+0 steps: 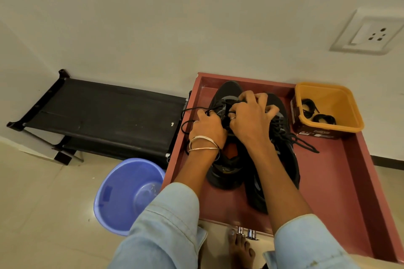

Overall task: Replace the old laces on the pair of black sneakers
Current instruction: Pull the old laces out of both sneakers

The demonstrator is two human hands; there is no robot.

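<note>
two black sneakers lie side by side in a reddish-brown drawer (341, 172), toes toward the wall. the left sneaker (227, 172) has a dark upper with a red-orange lining showing at its opening, and its black lace (188, 124) trails loose in loops over the drawer's left edge. the right sneaker (284, 148) is still laced, with frayed-looking black ends spilling toward the right.

the left hand (207, 129), with thin bangles at the wrist, has its fingers curled down around the lace at the left sneaker's eyelets. the right hand (251, 120) sits over the tongue area between the two shoes, fingers bent and bunched; they seem to pinch the lace near the top eyelets, though the exact grip is hidden by the knuckles.

a yellow tub (347, 124) in the drawer's far right corner holds coiled black laces (317, 113). a blue bucket (122, 199) stands on the floor to the left, near a low black shoe rack (105, 113).
</note>
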